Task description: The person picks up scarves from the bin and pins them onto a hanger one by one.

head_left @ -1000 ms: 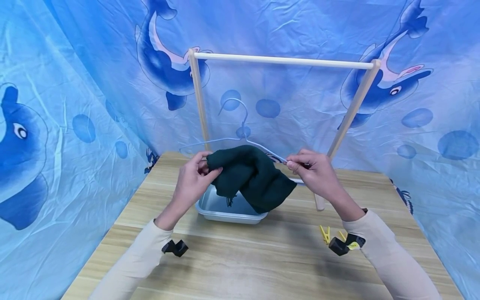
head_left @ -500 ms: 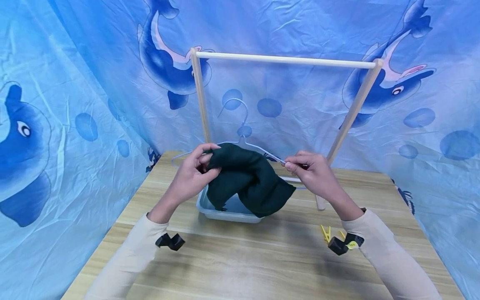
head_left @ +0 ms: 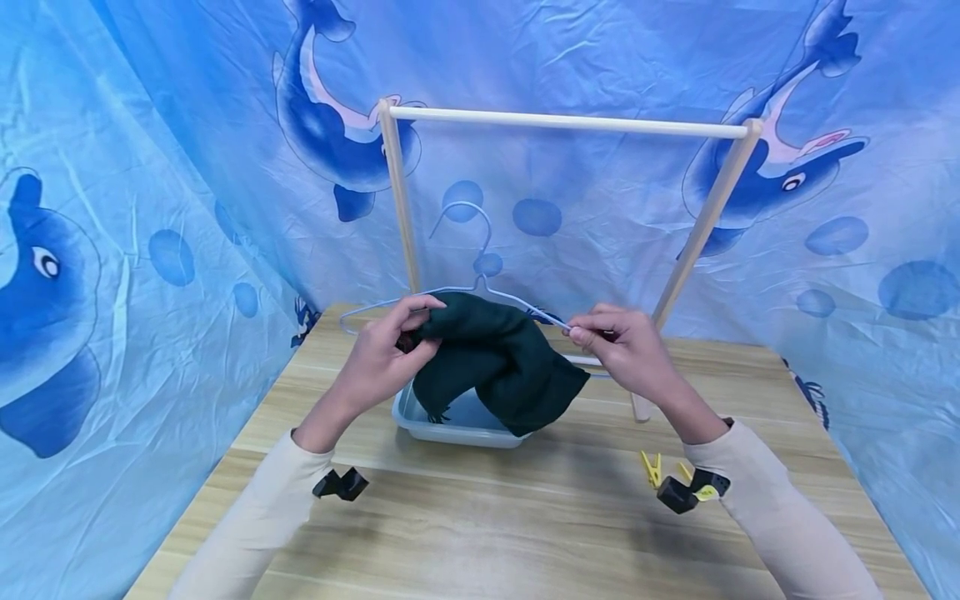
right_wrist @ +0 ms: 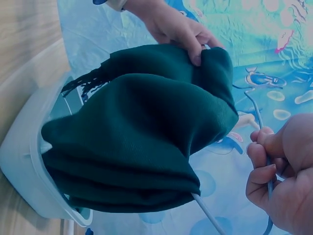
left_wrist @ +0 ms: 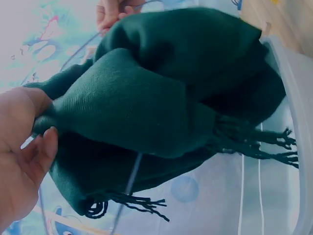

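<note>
A dark green fringed scarf [head_left: 495, 358] hangs in loose folds over the lower bar of a pale blue wire hanger [head_left: 489, 235]. My left hand [head_left: 382, 358] pinches the scarf's upper left edge between thumb and fingers. On the other side, my right hand [head_left: 626, 346] grips the hanger's right shoulder, thumb against curled fingers. The left wrist view shows fringe [left_wrist: 146, 201] dangling and the hanger's wire passing behind the cloth. In the right wrist view the folded scarf [right_wrist: 142, 132] dips toward a light plastic basin [right_wrist: 29, 152]. Cloth hides part of the hanger's bar.
Behind the hands stands a wooden rack with a white top rail [head_left: 562, 122]. The basin sits on the wood-grain table [head_left: 480, 533] under the scarf. Yellow clothespins [head_left: 651, 469] lie near the right wrist. A blue dolphin-print curtain [head_left: 600, 50] surrounds the table.
My left hand has pulled the scarf's left edge slightly, and the cloth's left side hangs lower and wider. The hanger has tilted a little, its left end lower. The right hand keeps its grip.
</note>
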`<state>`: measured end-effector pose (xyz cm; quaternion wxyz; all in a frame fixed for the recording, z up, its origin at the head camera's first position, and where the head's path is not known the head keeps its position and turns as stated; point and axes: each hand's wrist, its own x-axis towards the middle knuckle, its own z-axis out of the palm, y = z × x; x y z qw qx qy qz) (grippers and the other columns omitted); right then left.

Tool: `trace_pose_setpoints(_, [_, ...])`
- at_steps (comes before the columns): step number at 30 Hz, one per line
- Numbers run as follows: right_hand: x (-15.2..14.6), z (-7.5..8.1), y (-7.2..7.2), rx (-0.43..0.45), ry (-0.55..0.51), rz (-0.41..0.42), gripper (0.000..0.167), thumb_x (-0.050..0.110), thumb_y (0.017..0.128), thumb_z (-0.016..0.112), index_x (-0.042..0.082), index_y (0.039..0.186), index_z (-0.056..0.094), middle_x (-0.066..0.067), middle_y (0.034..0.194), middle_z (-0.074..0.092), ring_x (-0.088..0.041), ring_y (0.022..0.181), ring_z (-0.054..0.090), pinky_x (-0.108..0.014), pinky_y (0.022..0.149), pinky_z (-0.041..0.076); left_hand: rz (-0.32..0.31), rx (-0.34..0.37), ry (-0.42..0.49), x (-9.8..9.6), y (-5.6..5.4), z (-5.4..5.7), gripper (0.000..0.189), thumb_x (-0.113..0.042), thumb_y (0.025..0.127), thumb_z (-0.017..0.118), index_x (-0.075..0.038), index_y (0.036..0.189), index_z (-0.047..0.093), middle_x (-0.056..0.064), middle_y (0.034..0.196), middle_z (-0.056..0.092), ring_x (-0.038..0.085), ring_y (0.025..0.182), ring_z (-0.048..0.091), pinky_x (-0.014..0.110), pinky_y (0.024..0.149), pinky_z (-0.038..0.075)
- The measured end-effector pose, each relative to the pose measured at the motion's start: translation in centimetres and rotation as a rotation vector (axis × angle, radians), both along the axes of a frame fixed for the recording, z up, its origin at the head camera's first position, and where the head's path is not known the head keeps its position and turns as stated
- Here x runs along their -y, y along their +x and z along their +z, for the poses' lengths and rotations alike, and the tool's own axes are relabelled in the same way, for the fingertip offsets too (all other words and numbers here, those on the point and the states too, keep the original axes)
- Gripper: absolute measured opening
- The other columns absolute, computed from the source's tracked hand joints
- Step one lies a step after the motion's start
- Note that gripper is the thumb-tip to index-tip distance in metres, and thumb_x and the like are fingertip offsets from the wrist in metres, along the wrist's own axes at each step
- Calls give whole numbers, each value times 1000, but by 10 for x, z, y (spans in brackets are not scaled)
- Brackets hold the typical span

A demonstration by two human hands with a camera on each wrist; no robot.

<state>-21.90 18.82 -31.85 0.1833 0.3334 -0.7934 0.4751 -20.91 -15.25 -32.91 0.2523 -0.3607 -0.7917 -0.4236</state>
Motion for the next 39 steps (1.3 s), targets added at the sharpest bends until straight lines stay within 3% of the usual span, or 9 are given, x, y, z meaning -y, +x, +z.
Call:
trace_pose_setpoints(4, [0,1,1,-3,-19,16,13,-10,92,68,-3,96,79,-4,73,58,-12,63,49,-21,52,39,17,-34,-14,-1,1,-3,40,8,93,65,-5,130,57,8,107,75,11,64,51,21,58,41])
trace_pose_setpoints(9, [1,3,2,-6,-33,19,14,-10,92,68,-2,95,79,-4,72,58,-13,63,48,-22,52,39,6,4,10,-3,2,-7,38,7,96,64,-4,131,56,11,117,74,16,90,66,17,80,48])
trace_pose_setpoints(11, [2,3,2,-6,-33,16,14,-9,92,69,0,95,80,-4,72,57,-13,63,48,-22,52,38,-2,33,18,-3,2,-8,37,6,97,62,-5,132,55,11,118,74,17,97,67,19,86,49])
trace_pose_setpoints(15, [2,2,1,-3,-30,5,14,-9,92,69,0,94,80,-4,71,58,-12,63,48,-22,52,39,-46,131,52,-4,5,-9,39,4,100,59,-6,136,50,9,106,73,16,80,60,23,71,47])
trace_pose_setpoints(18, [2,1,1,-5,-27,-9,13,-9,92,69,-1,94,79,-5,72,59,-12,63,49,-21,52,39,-90,213,106,-4,8,-7,41,4,102,56,-5,140,46,11,106,68,17,78,55,25,66,44])
trace_pose_setpoints(25, [0,0,-2,-13,-9,-58,11,-6,92,71,-2,97,80,-4,72,59,-12,62,49,-21,52,39,-131,281,228,2,11,4,42,8,103,49,4,144,40,23,129,61,13,108,60,20,91,50])
trace_pose_setpoints(31, [0,2,-2,-21,-4,-79,10,-4,93,71,-2,97,80,-4,73,59,-13,62,48,-21,52,38,-192,348,322,13,13,8,48,9,102,51,9,149,37,5,131,63,10,103,68,23,84,57])
trace_pose_setpoints(35, [-1,4,-2,-22,-14,-77,10,-4,93,70,-4,97,79,-5,72,59,-12,61,47,-21,51,37,-154,381,342,20,17,8,52,5,102,55,7,151,38,-7,128,66,10,95,72,24,80,59])
trace_pose_setpoints(39, [-2,5,-2,-31,-23,-70,10,-6,92,70,-4,97,79,-5,72,58,-12,60,46,-21,50,36,-72,398,349,27,18,6,52,3,101,59,4,150,43,-1,127,67,12,90,74,25,78,60])
